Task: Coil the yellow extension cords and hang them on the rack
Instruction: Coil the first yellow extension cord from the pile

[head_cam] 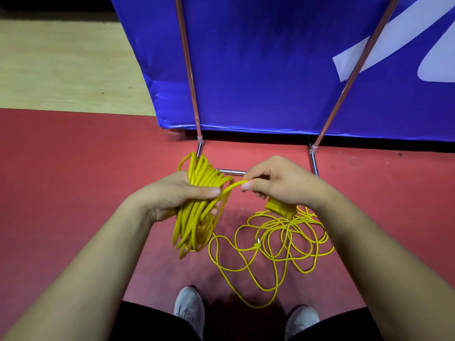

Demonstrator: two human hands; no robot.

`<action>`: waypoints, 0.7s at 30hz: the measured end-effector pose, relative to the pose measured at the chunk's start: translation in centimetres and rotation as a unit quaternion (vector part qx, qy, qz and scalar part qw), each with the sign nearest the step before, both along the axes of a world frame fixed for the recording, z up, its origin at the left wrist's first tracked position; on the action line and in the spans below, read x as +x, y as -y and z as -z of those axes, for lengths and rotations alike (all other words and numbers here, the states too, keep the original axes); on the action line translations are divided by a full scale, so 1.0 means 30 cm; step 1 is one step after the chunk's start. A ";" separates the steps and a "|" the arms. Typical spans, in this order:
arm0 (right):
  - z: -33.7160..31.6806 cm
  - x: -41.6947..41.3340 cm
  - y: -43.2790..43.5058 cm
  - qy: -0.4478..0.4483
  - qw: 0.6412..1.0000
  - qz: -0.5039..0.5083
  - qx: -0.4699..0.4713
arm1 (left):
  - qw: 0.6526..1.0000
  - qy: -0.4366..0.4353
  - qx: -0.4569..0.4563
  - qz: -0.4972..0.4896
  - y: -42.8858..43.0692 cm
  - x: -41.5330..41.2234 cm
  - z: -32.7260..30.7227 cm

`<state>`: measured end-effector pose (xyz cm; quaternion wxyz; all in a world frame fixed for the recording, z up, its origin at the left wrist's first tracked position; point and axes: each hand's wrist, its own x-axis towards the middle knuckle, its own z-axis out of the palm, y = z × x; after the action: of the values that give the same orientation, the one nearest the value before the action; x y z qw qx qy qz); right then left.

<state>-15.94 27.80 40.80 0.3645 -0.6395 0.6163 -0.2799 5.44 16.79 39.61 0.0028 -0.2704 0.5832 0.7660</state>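
Note:
My left hand (172, 193) grips a thick coil of yellow extension cord (194, 217), whose loops hang down below my palm. A strand runs from the coil to my right hand (275, 180), which pinches it between thumb and fingers. Under my right hand a yellow socket block (280, 208) shows, partly hidden by the wrist. A second yellow cord (283, 242) lies in loose tangled loops on the red floor, with its plug (256, 245) near the middle. The metal rack (231, 171) stands just beyond my hands, its two poles rising in front of a blue banner.
A blue banner (270, 70) fills the space behind the rack's poles. The floor is red here and pale wood (61, 65) at the far left. My two grey shoes (189, 306) stand at the bottom, close to the loose cord.

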 end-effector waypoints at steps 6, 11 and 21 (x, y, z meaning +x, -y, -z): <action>-0.045 0.057 0.010 -0.178 0.977 -0.067 -0.100 | 0.999 0.012 -0.045 0.018 -0.048 -0.045 -0.016; -0.041 0.086 -0.022 -0.278 0.956 -0.053 -0.082 | 0.976 0.093 -0.169 0.101 -0.072 -0.059 -0.025; 0.055 0.105 -0.012 -0.243 0.969 -0.039 -0.030 | 0.964 0.095 -0.203 0.145 -0.050 -0.013 -0.034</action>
<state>-12.78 28.16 39.15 0.1950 -0.7227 0.6522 -0.1196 5.05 18.29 40.64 0.1145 -0.2488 0.7564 0.5940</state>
